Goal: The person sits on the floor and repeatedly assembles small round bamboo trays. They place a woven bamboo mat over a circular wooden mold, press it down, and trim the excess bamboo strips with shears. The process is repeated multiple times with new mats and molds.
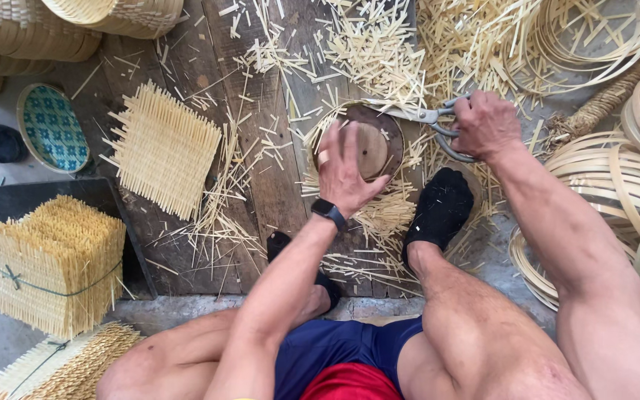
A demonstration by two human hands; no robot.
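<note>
On the plank floor, the left hand (344,172) presses spread fingers flat onto a round wooden disc (374,143) over woven bamboo, while the right hand (485,124) grips scissors (418,117) at its edge.

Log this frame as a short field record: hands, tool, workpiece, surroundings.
left hand: left hand pressed flat, fingers spread, on the round wooden disc
right hand: right hand gripping the scissors, blades lying across the disc's upper edge
workpiece: woven bamboo mat under the disc, its strip ends sticking out around the rim
surface: dark wooden planks strewn with bamboo offcuts
left side: loose square mat; tied mat stack; patterned round lid
right side: bamboo hoops
feet: black sock beside the disc
</note>
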